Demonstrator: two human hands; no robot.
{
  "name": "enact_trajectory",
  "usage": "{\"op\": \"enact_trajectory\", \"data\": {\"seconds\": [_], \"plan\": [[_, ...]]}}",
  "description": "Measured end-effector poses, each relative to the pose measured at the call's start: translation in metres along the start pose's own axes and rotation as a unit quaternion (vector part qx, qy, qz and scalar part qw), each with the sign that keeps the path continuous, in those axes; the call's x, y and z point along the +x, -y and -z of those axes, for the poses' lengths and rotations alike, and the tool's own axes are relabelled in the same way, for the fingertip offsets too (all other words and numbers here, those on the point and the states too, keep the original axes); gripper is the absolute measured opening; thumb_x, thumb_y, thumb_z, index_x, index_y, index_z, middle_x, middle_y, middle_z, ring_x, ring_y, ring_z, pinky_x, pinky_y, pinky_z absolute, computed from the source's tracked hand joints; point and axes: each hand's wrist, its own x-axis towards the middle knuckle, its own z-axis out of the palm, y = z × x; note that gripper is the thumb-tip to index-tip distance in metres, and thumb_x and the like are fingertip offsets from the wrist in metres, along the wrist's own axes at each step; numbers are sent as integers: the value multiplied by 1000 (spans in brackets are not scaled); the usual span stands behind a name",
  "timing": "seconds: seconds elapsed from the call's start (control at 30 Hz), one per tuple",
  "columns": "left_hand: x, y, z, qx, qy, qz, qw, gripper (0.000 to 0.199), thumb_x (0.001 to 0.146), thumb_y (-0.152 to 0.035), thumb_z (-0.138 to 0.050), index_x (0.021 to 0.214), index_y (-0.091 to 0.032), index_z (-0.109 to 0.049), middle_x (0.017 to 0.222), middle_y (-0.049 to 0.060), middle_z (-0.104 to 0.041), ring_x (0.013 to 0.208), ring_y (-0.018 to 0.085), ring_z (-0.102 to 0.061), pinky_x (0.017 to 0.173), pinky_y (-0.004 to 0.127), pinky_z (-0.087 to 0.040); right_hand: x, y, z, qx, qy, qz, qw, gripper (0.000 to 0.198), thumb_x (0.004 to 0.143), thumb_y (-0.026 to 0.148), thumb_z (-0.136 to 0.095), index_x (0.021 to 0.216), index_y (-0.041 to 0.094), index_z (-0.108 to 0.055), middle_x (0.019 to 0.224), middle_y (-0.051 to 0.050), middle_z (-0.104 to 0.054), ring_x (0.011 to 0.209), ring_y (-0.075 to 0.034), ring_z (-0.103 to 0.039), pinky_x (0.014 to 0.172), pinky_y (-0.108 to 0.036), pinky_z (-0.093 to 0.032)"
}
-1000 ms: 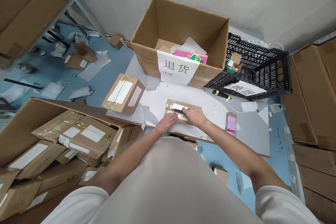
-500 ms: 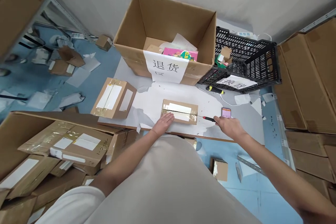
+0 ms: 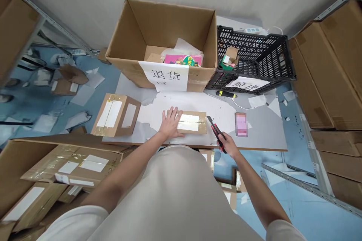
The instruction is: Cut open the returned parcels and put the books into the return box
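Observation:
On the table in front of me lies a small cardboard box [image 3: 192, 122] with a white label and clear tape across its top. My left hand [image 3: 170, 123] rests at the box's left end, fingers spread, with the index finger and thumb touching it. In my right hand [image 3: 228, 145] is a black and red box cutter [image 3: 216, 134], gripped by its handle. Its blade points up and left, just off the right end of the box. Part of the box's left end is hidden under my left hand.
A taller taped carton [image 3: 118, 115] stands on the left of the table [image 3: 260, 135]. Behind are a big open carton [image 3: 121, 64] and a black crate [image 3: 251, 64]. A phone [image 3: 241, 124] and a yellow-black tool [image 3: 226, 94] lie right. Parcels fill a bin [image 3: 28, 141] at lower left.
The box cutter has come away from the box's tape and its blade now tilts upward. My left hand has shifted to the box's left end with fingers spread wider. The view has shifted.

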Motion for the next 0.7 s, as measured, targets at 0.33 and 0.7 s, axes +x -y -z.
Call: {"op": "enact_trajectory", "data": {"seconds": [0.33,0.7], "plan": [[2,7,-8,-25,0,-6,1000,120,43,-64,-77,141,-15,-30,142,21,-34,133,43,-22,109,56,-16,5,-6,1,35,23,-9,999,46,73,64,-54,86,21,-44,55,7,-56,32,-8,-45,31,-21,-34],[4,2,-13,-46,-34,27,998,115,48,-64,-74,141,-12,-29,139,21,-37,130,42,-27,107,52,-22,18,12,30,-161,119,-23,979,40,78,60,-50,77,20,-49,44,8,-50,28,-8,-41,30,-19,-29]]}}
